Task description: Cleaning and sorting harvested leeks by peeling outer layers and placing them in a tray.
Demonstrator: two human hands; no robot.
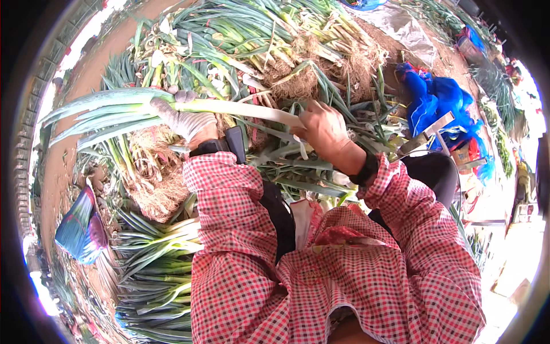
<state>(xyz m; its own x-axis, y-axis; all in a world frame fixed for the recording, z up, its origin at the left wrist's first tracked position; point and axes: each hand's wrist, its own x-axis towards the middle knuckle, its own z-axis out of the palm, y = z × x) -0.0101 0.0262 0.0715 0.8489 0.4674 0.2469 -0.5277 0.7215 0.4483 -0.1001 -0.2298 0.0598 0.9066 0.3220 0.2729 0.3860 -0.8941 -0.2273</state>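
Observation:
A long, thick green onion [246, 109] lies nearly level across my front, its leaves fanning out to the left and its white stem pointing right. My left hand [180, 117], in a pale glove with grey fingertips, is closed round it where the white turns green. At the far end of the white stem, my bare right hand [327, 133] has its fingers curled on the tip, which they hide. A thin strip of peel dangles below those fingers. Loose green leaves [303, 166] lie beneath both hands.
Beyond my hands lies a big heap of rooted green onions [309, 51]. Another rooted bundle [157, 198] rests at left, above a stack of green onions [157, 286]. Blue netting [441, 97] lies at right beside a metal frame [427, 135]. A blue-purple bag [83, 226] sits far left.

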